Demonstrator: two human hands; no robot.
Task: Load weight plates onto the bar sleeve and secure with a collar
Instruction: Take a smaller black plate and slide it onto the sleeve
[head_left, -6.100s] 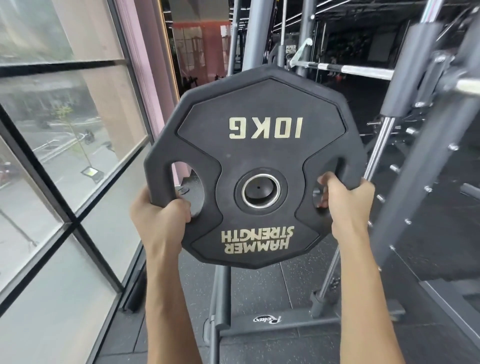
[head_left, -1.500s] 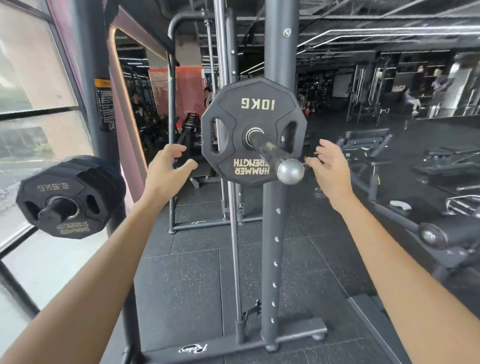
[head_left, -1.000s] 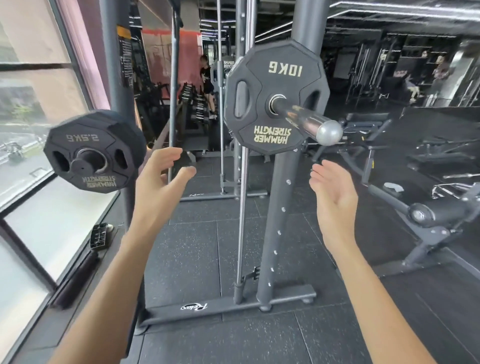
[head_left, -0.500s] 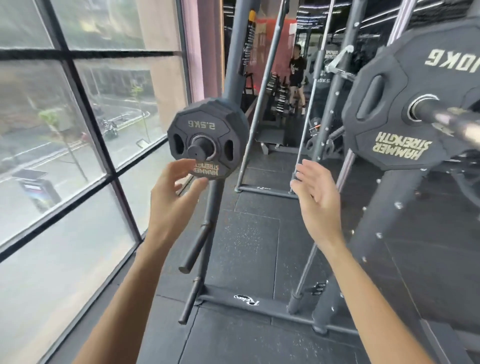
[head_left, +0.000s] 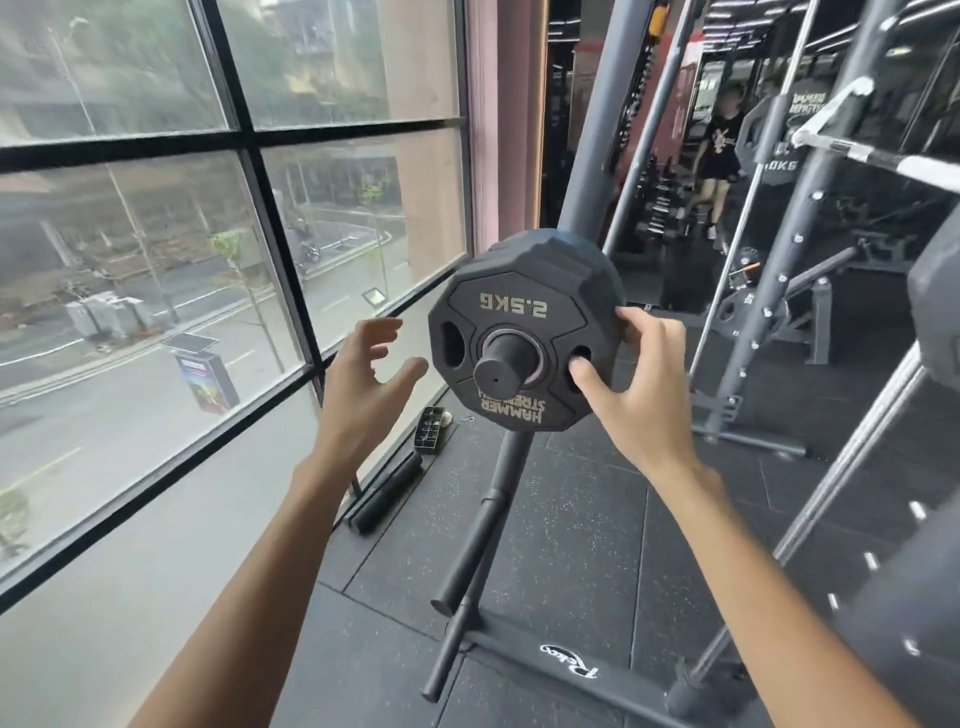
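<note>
plate (head_left: 519, 288) black, many-sided, lettered 2.5kg upside-down

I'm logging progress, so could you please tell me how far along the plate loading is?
Done: the 10 kg plate, carried earlier, went onto the sleeve; only its edge shows at far right. In hand: the right hand grips the 2.5 kg plate on its storage peg; the left hand reaches in, open. Left: sliding that plate onto the sleeve and fitting a collar, none visible.
</note>
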